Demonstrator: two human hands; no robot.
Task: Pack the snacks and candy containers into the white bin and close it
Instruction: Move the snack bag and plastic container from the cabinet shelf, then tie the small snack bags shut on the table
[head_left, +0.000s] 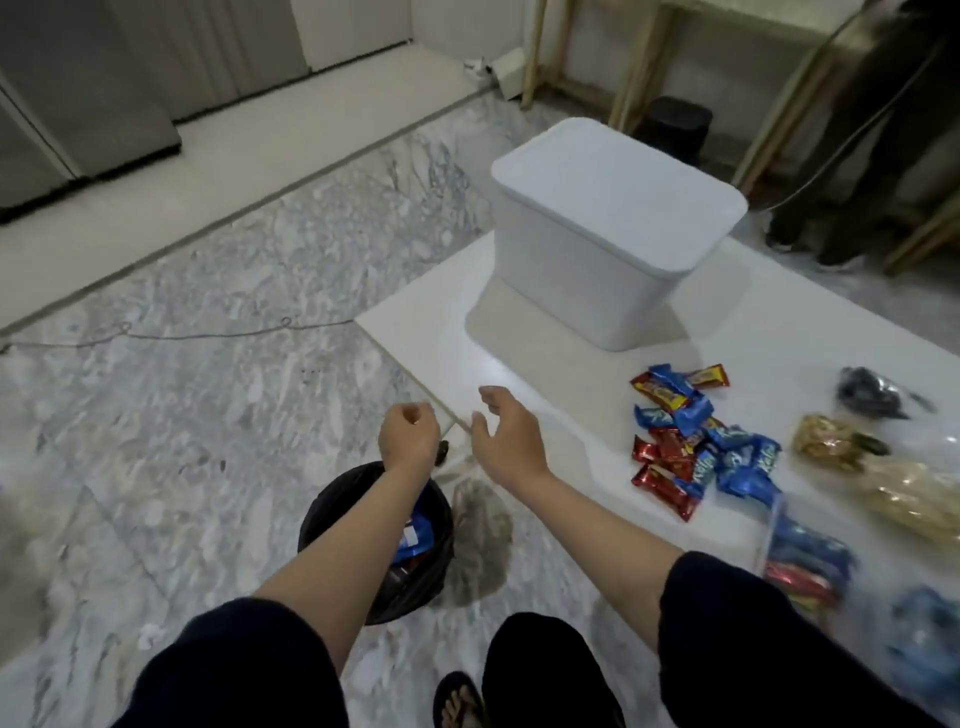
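The white bin (618, 228) stands on the far part of the white table (431, 332) with its lid on. A pile of red and blue candy bars (696, 441) lies on the table to the right of my hands. Bagged snacks (836, 441) and a clear container of candy (802, 556) sit at the right edge. My left hand (408, 434) is curled into a fist over the floor, with nothing visible in it. My right hand (501, 441) hovers at the table's near corner with its fingers spread. A translucent plastic bag (480, 530) is in the air just below both hands.
A black-lined waste basket (374, 545) with wrappers inside stands on the marble floor under my left forearm. A cable (208, 332) runs across the floor. Another person's legs (852, 208) are behind the table at the far right, beside wooden frames.
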